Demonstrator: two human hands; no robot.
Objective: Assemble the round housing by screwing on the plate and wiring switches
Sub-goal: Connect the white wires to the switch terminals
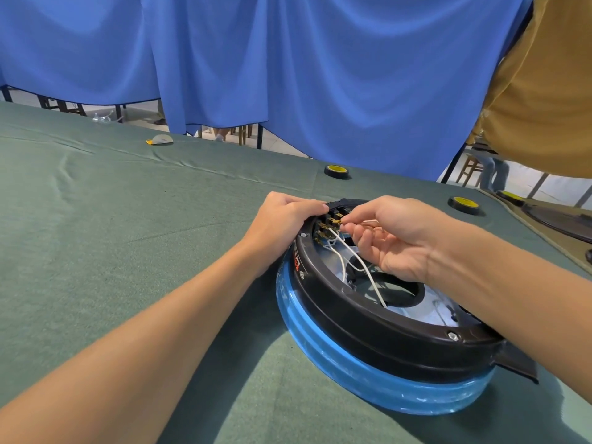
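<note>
Here, my left hand (285,216) curls over the far rim of the round housing (368,334), which sits on the green table (128,235). Should that grip slacken, I judge the housing could shift and the brass connector (336,222) skew off its switch tab (326,225). The connector lies just left of my right hand (394,235), pinched at its fingertips, nearly touching the tab.

No text can be read with certainty. A red label (296,263) bearing white characters is seen on the outer side of the black ring of the round housing (368,318), but the characters are too small and too steeply angled to be made out. Just beside it a small round white mark (302,275) is printed, likewise illegible.
</note>
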